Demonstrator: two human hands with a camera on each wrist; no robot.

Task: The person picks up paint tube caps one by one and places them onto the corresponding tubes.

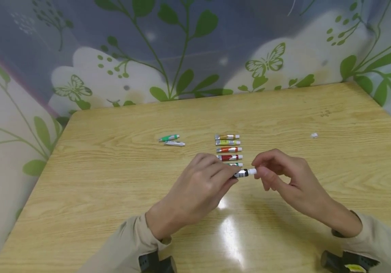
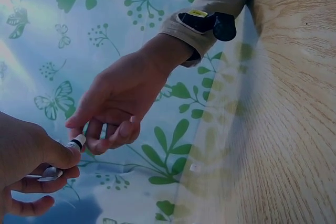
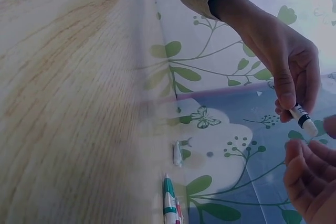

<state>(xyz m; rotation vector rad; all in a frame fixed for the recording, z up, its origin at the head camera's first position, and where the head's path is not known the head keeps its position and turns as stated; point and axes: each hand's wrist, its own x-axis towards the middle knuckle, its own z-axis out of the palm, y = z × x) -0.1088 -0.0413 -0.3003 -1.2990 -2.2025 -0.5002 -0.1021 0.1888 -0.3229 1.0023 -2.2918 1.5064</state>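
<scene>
"So, where are the edges?"

"Along the far side, where the table (image 1: pixel 96 159) meets a backdrop (image 1: pixel 195 57) printed with leaves and butterflies. Left hand (image 1: pixel 204 185) and right hand (image 1: pixel 289 178) are well in from it, wood grain stretching away on both sides."

"How many tubes?"

"Eight in sight. Five lie in a column: ochre tube (image 1: pixel 227 137), yellow tube (image 1: pixel 228 143), orange tube (image 1: pixel 229 149), red tube (image 1: pixel 229 157) and teal tube (image 1: pixel 237 164), partly hidden. A bright green tube (image 1: pixel 169 138) and a white tube (image 1: pixel 175 143) lie together farther left. The eighth, a black-banded tube (image 1: pixel 242 173), is raised, pinched in the left hand."

"And the right?"

"Released, fingers loosely bent beside its white cap (image 1: pixel 252 171); I can't tell whether they touch."

"Textures?"

"Slim, shiny tubes, round caps, glossy wood; one small white scrap (image 1: pixel 314 135) lies off right."
</scene>
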